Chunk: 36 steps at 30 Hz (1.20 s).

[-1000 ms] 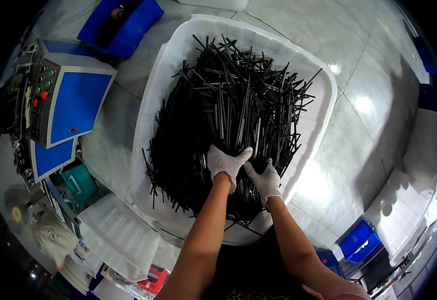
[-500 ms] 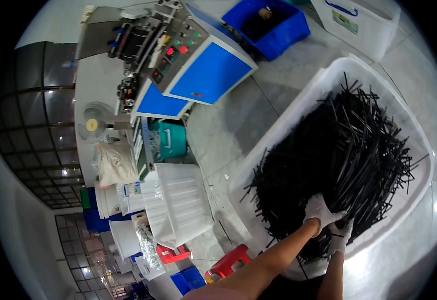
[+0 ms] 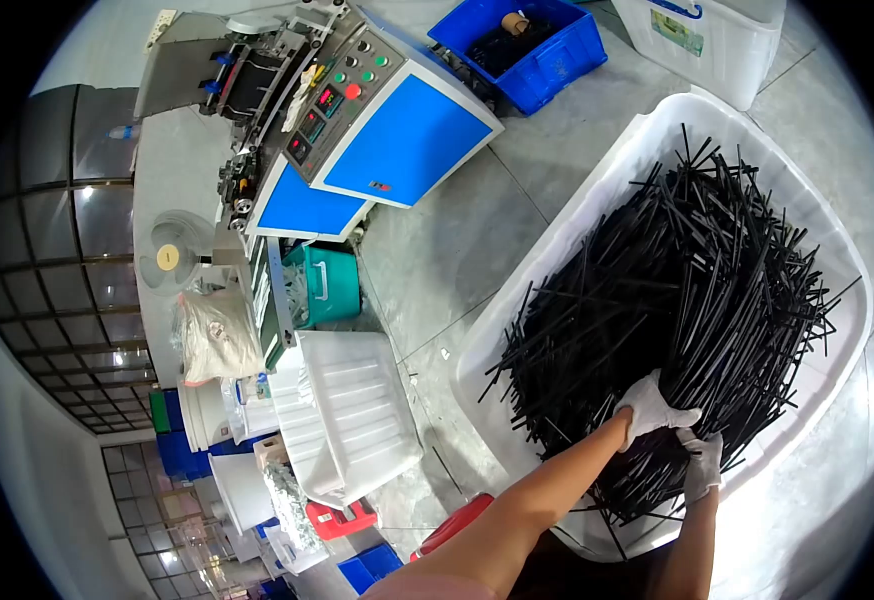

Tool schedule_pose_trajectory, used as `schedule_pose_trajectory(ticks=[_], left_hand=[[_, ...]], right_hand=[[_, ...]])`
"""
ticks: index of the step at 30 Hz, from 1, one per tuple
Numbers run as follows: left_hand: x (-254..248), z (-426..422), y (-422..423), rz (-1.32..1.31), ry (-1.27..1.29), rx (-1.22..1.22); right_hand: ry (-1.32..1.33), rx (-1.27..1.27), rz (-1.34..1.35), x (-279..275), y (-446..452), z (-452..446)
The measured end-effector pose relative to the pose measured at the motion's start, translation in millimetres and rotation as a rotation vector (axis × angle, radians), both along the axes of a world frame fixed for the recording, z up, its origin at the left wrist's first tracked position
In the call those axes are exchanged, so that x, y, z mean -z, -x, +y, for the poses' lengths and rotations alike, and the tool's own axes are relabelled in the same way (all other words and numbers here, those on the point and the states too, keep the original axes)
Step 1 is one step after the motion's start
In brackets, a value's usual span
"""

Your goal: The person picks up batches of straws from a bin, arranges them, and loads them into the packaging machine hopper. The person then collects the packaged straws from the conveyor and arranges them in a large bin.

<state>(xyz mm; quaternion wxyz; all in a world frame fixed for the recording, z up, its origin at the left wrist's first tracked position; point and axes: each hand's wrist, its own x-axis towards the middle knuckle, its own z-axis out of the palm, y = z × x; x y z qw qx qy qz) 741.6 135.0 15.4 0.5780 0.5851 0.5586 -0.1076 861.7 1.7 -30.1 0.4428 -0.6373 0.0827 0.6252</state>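
Observation:
Thin black sticks [image 3: 727,290] lie heaped in a large white tub [image 3: 841,215] on the floor. My left hand [image 3: 654,408], in a white glove, rests in the lower part of the heap, its thumb stretched to the right and its other fingers hidden among the sticks. Close beside it on the right, my right hand [image 3: 701,464], also gloved, is curled at the sticks, thumb and fingertips near my left thumb. How many sticks either hand holds, if any, cannot be made out.
A blue and grey machine [image 3: 407,140] stands upper left, with a blue bin [image 3: 557,70] and a white container [image 3: 707,50] behind the tub. At left are a teal basket [image 3: 332,285], a ribbed white tub [image 3: 367,410] and a red stool [image 3: 454,522].
The view has swung left, bringing the machine and windows into sight and shifting the tub right. Both hands remain in the lower part of the heap, close together.

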Motion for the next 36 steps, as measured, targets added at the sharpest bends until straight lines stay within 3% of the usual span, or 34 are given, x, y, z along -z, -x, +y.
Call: schedule_pose_trajectory(ticks=[2,4,7,8,9,10,11,12,14,15,16,19,20,21,23,25,26,27,30,31,33,36], left_hand=[[4.4,1.1,2.1,-0.061,-0.008,0.021],[5.4,-8.9,8.8,-0.221,-0.029,-0.086],[-18.1,-20.3,13.4,-0.124,-0.148,-0.005],[-23.0,-28.6,17.1,-0.211,-0.184,-0.048],[-23.8,-36.4,20.0,-0.302,-0.245,-0.138],[-18.4,-40.3,25.5,-0.319,-0.077,-0.164],[-36.4,-32.1,21.4,-0.096,0.024,-0.173],[-29.9,-29.7,22.1,-0.199,0.181,-0.177],[7.9,-34.0,32.9,-0.368,0.214,-0.215],[-8.7,-24.9,30.9,-0.436,0.275,-0.306],[26.3,-32.9,41.2,-0.45,0.204,-0.244],[29.3,-21.3,47.3,-0.298,0.286,-0.08],[2.6,-14.1,33.8,-0.212,0.227,-0.055],[27.7,-25.5,43.9,-0.181,0.068,0.057],[9.8,-29.7,24.8,-0.052,-0.08,0.134],[16.3,-37.5,29.6,-0.276,0.075,-0.073],[22.9,-40.7,33.7,-0.21,-0.025,0.007],[17.9,-40.2,31.1,-0.307,0.044,-0.102],[-9.4,-23.1,16.7,-0.324,-0.033,-0.126],[-23.3,-13.7,8.9,-0.221,0.033,-0.148],[-39.6,-0.8,-3.3,-0.409,0.06,-0.271],[-44.0,21.0,-11.6,-0.431,0.027,-0.233]], right_hand=[[0.031,0.035,0.138,7.3,-2.9,-0.1],[-0.173,0.041,-0.165,-31.9,18.7,10.0],[-0.138,0.047,-0.345,-41.3,29.5,-7.0],[-0.165,-0.021,-0.268,-75.9,30.4,8.7],[-0.031,-0.313,-0.418,-49.3,28.6,-8.5],[-0.14,-0.195,-0.354,-23.5,34.1,-33.2],[-0.11,-0.11,-0.279,-63.0,36.3,-13.4],[-0.012,-0.294,-0.282,-54.1,30.7,-16.8],[0.099,-0.621,-0.376,-25.8,27.3,-23.8],[-0.221,-0.283,-0.141,-26.6,33.4,-21.0],[-0.319,-0.204,-0.184,-26.4,35.6,-22.6],[-0.411,-0.217,-0.368,15.0,53.7,-36.6],[-0.271,-0.389,-0.416,9.3,46.4,-29.1],[-0.141,-0.575,-0.454,3.2,39.1,-21.1],[-0.135,-0.293,-0.287,5.6,41.9,-22.4],[-0.205,-0.088,-0.086,21.5,47.5,-25.9],[-0.202,-0.017,-0.032,-3.2,40.7,-16.9],[-0.275,0.221,0.268,-5.2,34.2,-13.1],[-0.438,0.848,1.257,-8.4,17.1,4.7],[-0.482,0.818,1.551,-8.8,7.3,14.1],[-0.544,0.623,1.832,-8.4,-13.0,31.2],[-0.459,0.511,1.809,10.3,-30.0,56.4]])
